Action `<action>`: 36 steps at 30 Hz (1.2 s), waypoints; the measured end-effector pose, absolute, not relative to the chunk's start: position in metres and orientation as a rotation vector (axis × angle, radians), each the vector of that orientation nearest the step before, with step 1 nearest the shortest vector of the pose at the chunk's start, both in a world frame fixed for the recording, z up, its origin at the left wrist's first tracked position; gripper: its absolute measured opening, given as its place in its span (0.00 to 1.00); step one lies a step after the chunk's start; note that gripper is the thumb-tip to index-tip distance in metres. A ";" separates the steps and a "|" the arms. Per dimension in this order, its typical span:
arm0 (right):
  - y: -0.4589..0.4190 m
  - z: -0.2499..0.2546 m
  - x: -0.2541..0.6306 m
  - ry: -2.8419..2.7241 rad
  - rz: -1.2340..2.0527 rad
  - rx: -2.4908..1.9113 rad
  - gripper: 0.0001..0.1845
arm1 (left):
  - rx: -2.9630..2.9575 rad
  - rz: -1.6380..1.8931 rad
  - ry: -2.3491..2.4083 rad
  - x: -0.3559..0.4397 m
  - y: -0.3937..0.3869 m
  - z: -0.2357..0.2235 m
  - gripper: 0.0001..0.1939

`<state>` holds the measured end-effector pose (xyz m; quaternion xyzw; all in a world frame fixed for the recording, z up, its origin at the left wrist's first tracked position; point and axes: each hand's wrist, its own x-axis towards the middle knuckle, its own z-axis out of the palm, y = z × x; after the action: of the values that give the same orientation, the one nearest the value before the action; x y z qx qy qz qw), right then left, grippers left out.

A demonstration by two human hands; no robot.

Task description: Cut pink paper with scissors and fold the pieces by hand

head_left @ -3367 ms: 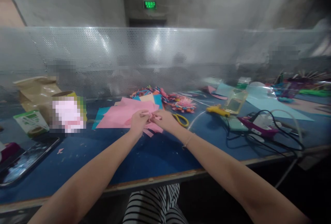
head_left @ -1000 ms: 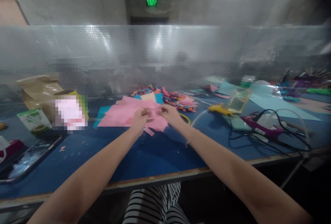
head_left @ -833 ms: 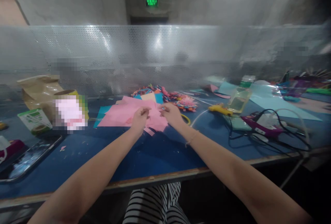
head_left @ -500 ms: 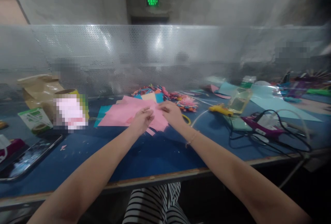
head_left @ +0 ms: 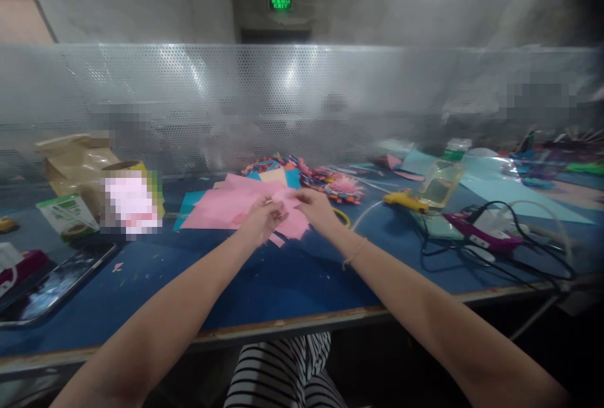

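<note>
My left hand [head_left: 264, 219] is closed in a pinch above the pink paper sheets [head_left: 217, 204]. Close on its right, my right hand [head_left: 317, 210] also pinches with its thumb and fingertips. Between the two sets of fingertips shows a small pink paper piece [head_left: 284, 197], hard to tell from the pink sheets under it. A blue sheet [head_left: 189, 204] sticks out from the left side of the pile. Behind the hands lies a bunch of multicoloured paper pieces [head_left: 325, 178], pink, orange and blue.
On the right are a yellow glue gun [head_left: 406, 200], a bottle [head_left: 441, 181] of yellowish liquid, a purple power strip [head_left: 486, 235] with tangled cables, and light blue sheets [head_left: 523, 191]. A phone [head_left: 61, 285], a green-white box [head_left: 68, 217] and a brown paper bag [head_left: 78, 159] stand left.
The view has shifted very slightly, moving everything a little to the right. Both hands stay close together over the pink paper, with hardly any change in their fingers.
</note>
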<state>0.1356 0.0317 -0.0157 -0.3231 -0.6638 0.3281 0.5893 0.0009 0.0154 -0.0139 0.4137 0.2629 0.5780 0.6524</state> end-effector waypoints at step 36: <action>0.028 -0.012 0.138 -1.669 0.617 -0.778 0.13 | 1.553 1.688 0.840 0.003 0.009 -0.011 0.05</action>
<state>0.1380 0.0281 -0.0121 -0.3307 -0.7095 0.2624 0.5643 0.0027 0.0091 -0.0112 0.5974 0.3233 0.6491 0.3424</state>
